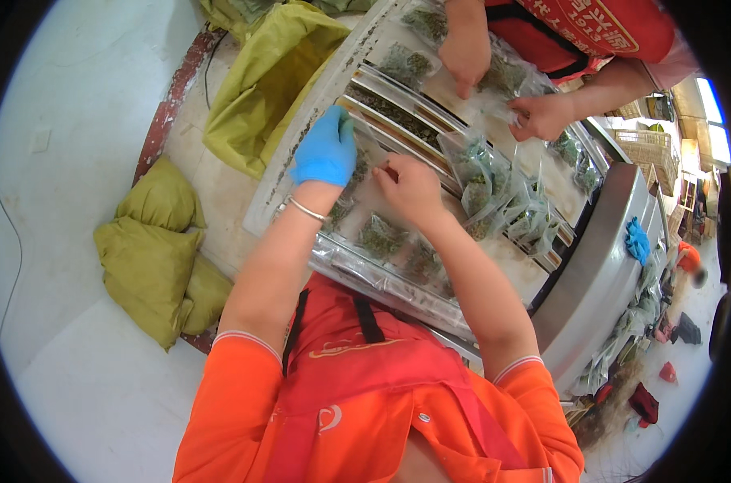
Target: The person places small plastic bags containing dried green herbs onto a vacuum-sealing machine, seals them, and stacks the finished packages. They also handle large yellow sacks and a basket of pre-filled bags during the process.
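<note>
Gloved left hand (327,149) is resting spread and right hand (410,187) is pinching a clear pouch (371,151) of dried leaves; probably light, slippery, crushable, best pinched at edges.

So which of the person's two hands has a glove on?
The left hand: it wears a bright blue glove and a thin bracelet at the wrist. The right hand is bare, pressing on a clear pouch.

A packing workshop: steel sealing machine (599,266), filled clear pouches (494,193), olive sacks (152,258).
</note>
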`<act>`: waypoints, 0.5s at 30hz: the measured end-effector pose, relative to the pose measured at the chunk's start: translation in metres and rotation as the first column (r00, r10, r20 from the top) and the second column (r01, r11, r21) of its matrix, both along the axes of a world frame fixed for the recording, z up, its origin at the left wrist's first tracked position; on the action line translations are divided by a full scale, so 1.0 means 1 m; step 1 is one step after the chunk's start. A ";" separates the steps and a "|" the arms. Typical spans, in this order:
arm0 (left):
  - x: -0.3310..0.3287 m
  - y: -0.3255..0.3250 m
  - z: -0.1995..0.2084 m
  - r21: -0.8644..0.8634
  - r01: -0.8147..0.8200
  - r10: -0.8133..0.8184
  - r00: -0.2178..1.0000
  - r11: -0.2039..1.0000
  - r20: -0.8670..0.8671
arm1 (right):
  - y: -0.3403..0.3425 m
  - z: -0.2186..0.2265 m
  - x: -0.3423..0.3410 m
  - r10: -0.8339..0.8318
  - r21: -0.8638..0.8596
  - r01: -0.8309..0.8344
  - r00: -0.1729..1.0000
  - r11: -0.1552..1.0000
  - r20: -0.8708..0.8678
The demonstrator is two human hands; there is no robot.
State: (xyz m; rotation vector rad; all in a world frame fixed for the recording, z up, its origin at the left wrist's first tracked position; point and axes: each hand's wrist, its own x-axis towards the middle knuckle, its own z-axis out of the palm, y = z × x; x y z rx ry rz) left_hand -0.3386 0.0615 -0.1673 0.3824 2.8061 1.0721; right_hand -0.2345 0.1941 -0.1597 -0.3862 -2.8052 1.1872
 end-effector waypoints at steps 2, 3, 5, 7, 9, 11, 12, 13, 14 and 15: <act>0.005 0.000 0.001 -0.096 0.057 -0.072 0.984 0.994 -0.165 | 0.006 0.002 0.004 0.012 -0.039 -0.008 0.995 0.999 0.098; 0.012 -0.004 0.015 -0.162 0.121 -0.160 0.955 0.979 -0.248 | 0.010 0.003 0.007 0.017 -0.060 -0.009 0.989 0.998 0.147; 0.025 -0.011 0.025 -0.265 0.271 -0.344 0.896 0.925 -0.282 | 0.021 0.004 0.012 -0.015 0.107 0.024 0.997 0.994 -0.078; 0.033 -0.017 0.025 -0.315 0.451 -0.521 0.832 0.835 -0.189 | 0.029 0.007 0.013 -0.011 0.319 0.053 0.991 0.946 -0.131; 0.036 -0.016 0.020 -0.365 0.445 -0.512 0.852 0.818 -0.108 | 0.036 0.010 0.012 0.076 0.407 -0.013 0.988 0.913 -0.138; 0.036 -0.014 0.023 -0.417 0.469 -0.515 0.857 0.779 0.002 | 0.042 0.011 0.008 0.154 0.495 -0.049 0.973 0.867 -0.174; 0.033 -0.013 0.031 -0.441 0.495 -0.521 0.851 0.748 0.072 | 0.045 0.010 0.007 0.167 0.517 -0.047 0.968 0.854 -0.188; 0.032 -0.012 0.035 -0.463 0.523 -0.523 0.841 0.716 0.142 | 0.048 0.008 0.006 0.180 0.539 -0.044 0.963 0.841 -0.202; 0.034 -0.012 0.035 -0.460 0.507 -0.520 0.847 0.728 0.110 | 0.048 0.006 0.006 0.195 0.558 -0.042 0.957 0.829 -0.217; 0.036 -0.012 0.035 -0.457 0.492 -0.518 0.852 0.741 0.078 | 0.048 0.005 0.005 0.188 0.554 -0.028 0.954 0.832 -0.234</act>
